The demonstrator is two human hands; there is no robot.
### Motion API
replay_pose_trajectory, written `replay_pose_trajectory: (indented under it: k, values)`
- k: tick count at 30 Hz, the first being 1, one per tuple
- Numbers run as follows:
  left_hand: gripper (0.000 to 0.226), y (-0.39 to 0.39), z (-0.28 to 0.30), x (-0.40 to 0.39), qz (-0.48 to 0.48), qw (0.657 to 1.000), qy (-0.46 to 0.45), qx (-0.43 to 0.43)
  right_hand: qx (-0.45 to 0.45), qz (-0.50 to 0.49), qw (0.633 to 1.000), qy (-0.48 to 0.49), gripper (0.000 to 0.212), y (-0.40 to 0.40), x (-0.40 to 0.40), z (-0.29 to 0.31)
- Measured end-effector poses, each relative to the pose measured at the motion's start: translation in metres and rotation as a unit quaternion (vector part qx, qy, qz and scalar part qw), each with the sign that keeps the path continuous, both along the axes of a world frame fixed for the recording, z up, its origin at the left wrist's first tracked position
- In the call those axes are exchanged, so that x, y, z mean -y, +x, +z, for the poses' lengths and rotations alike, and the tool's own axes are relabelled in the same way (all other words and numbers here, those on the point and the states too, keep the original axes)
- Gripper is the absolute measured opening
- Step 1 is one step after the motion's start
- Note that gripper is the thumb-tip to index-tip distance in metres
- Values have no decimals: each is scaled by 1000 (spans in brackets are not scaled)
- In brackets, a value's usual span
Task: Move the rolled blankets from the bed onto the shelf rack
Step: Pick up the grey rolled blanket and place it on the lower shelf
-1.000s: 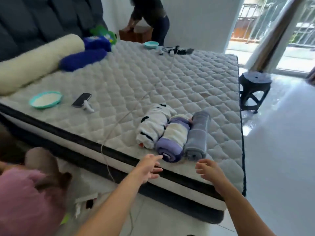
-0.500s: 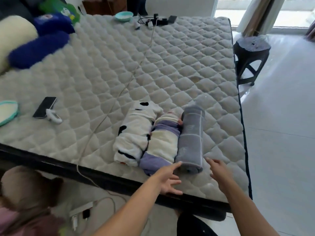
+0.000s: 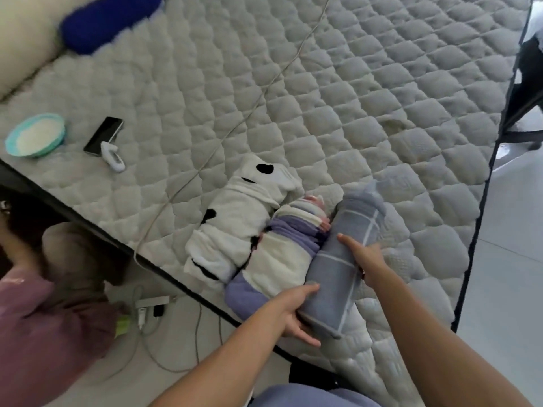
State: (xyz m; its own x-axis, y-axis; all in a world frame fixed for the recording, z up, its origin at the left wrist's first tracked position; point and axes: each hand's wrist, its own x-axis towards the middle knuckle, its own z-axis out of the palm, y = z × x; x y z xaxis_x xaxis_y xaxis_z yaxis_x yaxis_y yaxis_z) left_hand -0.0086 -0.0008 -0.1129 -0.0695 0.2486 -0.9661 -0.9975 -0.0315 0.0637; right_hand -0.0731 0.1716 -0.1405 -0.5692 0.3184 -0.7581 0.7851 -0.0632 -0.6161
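three rolled blankets side by side near the foot corner of the bed point(image 3: 338, 98), touching along their lengths: grey roll point(image 3: 338, 274) on the outside, purple-and-cream roll point(image 3: 282, 254) in the middle, white roll with black patches point(image 3: 235, 227) furthest in. left hand point(image 3: 289, 314) cupped round the near end of the grey roll, thumb on top, fingers under the end face. right hand point(image 3: 368, 261) laid over the mid-length, thumb across the top, fingers wrapped down the far side and mostly hidden. both part-closed on the roll; grey roll apparently on the mattress, not yet lifted. shelf rack not in view. judged step: pick-up of grey roll. advisable: squeeze inward enough to keep the loose outer flap pinned, lift level with both ends supported so the roll does not unwind or sag, peel away from the purple-and-cream neighbour without dragging it. white cable point(image 3: 235, 124) on the quilting lies clear of the grip. bowl point(image 3: 35, 135) and phone point(image 3: 103, 136) well apart, no obstruction.
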Motion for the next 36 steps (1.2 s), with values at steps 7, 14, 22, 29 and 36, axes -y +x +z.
replay_pose_trajectory:
  k: [7,14,22,29,36]
  values:
    - [51,67,23,5,102,993,2,-63,-82,34,996,-14,91,51,15,21]
    - [51,54,27,11,93,992,-15,-87,-147,18,989,26,90,33,31,45]
    - [52,124,60,57,191,965,-8,-179,-274,94,957,22,87,86,90,105]
    - [29,273,97,133,321,912,-62,-248,-343,249,906,-13,82,197,194,153]
    - [35,452,88,197,489,822,-136,-258,-365,466,799,-103,88,346,327,163]
